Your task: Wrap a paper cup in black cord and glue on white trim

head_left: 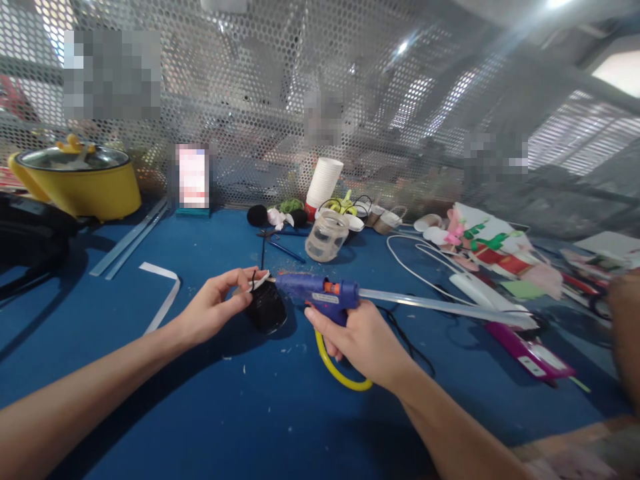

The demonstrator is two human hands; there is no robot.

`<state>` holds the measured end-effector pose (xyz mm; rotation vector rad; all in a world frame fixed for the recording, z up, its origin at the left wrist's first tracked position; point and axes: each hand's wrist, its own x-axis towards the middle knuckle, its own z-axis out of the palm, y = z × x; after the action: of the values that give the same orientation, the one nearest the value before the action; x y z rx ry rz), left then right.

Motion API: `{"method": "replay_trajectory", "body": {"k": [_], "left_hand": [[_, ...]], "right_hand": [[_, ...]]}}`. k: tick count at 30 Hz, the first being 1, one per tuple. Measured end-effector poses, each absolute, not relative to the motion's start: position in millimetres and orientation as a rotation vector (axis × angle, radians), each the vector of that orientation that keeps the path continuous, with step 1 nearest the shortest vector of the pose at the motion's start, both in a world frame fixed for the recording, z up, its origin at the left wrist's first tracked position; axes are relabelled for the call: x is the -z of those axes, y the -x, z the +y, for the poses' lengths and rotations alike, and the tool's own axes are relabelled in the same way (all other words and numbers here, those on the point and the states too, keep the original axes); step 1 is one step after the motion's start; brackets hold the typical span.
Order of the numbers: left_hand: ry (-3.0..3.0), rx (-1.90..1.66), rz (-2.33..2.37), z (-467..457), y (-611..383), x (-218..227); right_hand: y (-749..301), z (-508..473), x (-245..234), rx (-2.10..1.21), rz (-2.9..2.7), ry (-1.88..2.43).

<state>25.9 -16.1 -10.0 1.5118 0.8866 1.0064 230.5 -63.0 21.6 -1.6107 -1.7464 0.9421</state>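
Note:
My right hand (357,340) grips a blue hot glue gun (320,293) with an orange trigger and a clear glue stick (440,305) jutting out behind it. Its nozzle points left and touches a small white piece (259,282) pinched in my left hand (215,307). Just below that piece, on the blue table (240,400), sits a black round object (267,308). A yellow cord (340,373) curls under my right hand.
A clear plastic jar (326,236), a stack of white cups (324,181), black pompoms (258,215) and scissors lie behind. A yellow cooking pot (75,180) stands far left. A purple tool (525,350), white cable and craft scraps lie right. Another person's arm (625,327) enters at the right edge.

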Motion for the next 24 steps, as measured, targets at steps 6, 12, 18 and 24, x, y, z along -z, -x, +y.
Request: {"method": "replay_trajectory", "body": {"k": [6, 12, 18, 24], "left_hand": [[-1.546, -1.014, 0.863, -15.6, -25.1, 12.4], [-1.544, -1.010, 0.872, -15.8, -26.0, 10.8], [-1.534, -0.995, 0.865, -16.5, -25.6, 10.3], [-1.526, -0.998, 0.873, -16.2, -25.1, 10.3]], "right_hand": [[-229.3, -67.2, -17.7, -0.983, -1.749, 1.669], [-223.6, -70.8, -20.7, -1.004, -1.751, 1.630], [-228.0, -67.6, -22.6, -1.036, -1.745, 1.628], [-234.2, -61.1, -26.6, -1.020, -1.764, 1.571]]}}
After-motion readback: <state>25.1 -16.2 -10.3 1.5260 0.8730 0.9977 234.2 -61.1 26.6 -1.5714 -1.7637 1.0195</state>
